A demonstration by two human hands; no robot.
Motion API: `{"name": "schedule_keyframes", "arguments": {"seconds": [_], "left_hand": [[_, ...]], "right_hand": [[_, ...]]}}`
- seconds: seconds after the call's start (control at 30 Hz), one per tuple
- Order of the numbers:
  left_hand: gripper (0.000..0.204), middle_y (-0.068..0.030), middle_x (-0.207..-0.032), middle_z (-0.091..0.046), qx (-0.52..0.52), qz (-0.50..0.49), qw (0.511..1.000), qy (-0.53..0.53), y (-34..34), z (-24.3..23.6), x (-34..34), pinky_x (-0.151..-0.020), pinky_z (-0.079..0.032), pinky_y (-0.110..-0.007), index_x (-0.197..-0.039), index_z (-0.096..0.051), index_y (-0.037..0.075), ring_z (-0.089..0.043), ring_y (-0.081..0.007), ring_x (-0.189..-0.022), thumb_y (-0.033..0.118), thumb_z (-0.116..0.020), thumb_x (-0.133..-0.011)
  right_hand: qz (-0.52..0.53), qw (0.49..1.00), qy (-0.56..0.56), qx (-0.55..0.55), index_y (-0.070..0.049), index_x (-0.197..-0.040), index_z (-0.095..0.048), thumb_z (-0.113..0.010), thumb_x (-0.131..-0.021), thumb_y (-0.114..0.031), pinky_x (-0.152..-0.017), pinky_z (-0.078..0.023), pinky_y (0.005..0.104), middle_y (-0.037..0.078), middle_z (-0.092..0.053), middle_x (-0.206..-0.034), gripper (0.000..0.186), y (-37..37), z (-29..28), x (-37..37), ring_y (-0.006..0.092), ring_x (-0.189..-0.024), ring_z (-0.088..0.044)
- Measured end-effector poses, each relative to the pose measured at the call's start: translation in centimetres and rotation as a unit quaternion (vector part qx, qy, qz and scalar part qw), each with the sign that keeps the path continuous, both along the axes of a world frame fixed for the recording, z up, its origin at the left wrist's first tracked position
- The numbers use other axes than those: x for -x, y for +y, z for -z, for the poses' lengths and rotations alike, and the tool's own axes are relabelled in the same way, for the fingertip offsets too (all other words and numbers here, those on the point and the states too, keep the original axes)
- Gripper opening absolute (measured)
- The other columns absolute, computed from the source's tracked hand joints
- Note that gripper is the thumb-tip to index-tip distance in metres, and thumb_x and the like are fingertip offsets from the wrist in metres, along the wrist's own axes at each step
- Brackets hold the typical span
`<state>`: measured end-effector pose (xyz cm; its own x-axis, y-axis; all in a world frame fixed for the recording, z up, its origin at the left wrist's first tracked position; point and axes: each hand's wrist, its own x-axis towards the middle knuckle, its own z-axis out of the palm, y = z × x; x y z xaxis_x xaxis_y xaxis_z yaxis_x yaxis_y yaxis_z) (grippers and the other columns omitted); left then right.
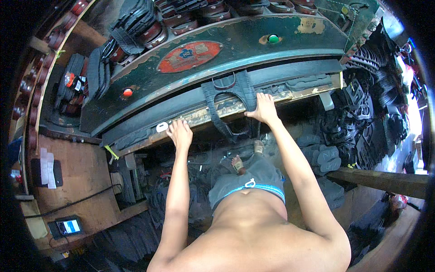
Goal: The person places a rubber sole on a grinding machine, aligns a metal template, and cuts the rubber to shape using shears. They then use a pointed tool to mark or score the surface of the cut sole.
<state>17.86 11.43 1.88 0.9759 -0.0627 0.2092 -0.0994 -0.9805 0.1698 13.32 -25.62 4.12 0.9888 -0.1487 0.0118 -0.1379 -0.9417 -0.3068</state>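
Note:
A long, worn wooden board [290, 95] lies along the front of a green press [244, 43]. My left hand [181, 135] is closed over its front edge, beside a small white oval piece [162, 127]. Farther right, my right hand [264, 109] grips the same edge, fingers on top and thumb apart. Between the hands, a black rubber-like sheet [249, 89] with large cut-out holes drapes over the board and hangs down in front. My right thumb is close to this sheet; whether it touches cannot be made out. The undersides of both hands are hidden.
The press carries a green button [273, 39] and a red button [128, 92]. Brown-rimmed cutting dies [183, 27] and black sole-shaped pieces [129, 34] crowd its top. A phone [68, 226] lies on the wooden table at left. Black cut-out scraps [362, 109] hang at right near a wooden beam [380, 181].

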Motion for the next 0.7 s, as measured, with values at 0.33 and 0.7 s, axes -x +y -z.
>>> {"name": "schedule_keyframes", "arguments": {"seconds": [0.33,0.7], "left_hand": [[0.035,-0.0248,-0.112,-0.061,0.029,0.072,0.987,0.140,1.8,-2.4,10.5,-0.101,-0.039,-0.057,-0.109,-0.064,-0.004,-0.055,-0.0437,-0.111,0.028,-0.049,-0.103],[0.060,-0.0209,-0.134,-0.059,0.202,0.334,0.905,0.168,-12.4,-11.4,13.4,-0.112,-0.038,-0.050,-0.137,-0.054,-0.002,-0.051,-0.0401,-0.131,0.029,-0.073,-0.089]], "right_hand": [[0.073,0.976,0.085,-0.186,0.009,-0.119,-0.061,-0.083,-0.076,-0.058,-0.105,-0.043,0.0470,0.024,-0.066,-0.120,0.082,-0.3,-1.7,10.7,0.0403,-0.115,-0.061],[0.154,0.892,0.130,-0.406,0.007,-0.129,-0.059,-0.084,-0.082,-0.037,-0.104,-0.049,0.0421,0.026,-0.068,-0.124,0.069,2.4,-2.1,15.4,0.0328,-0.118,-0.065]]}}
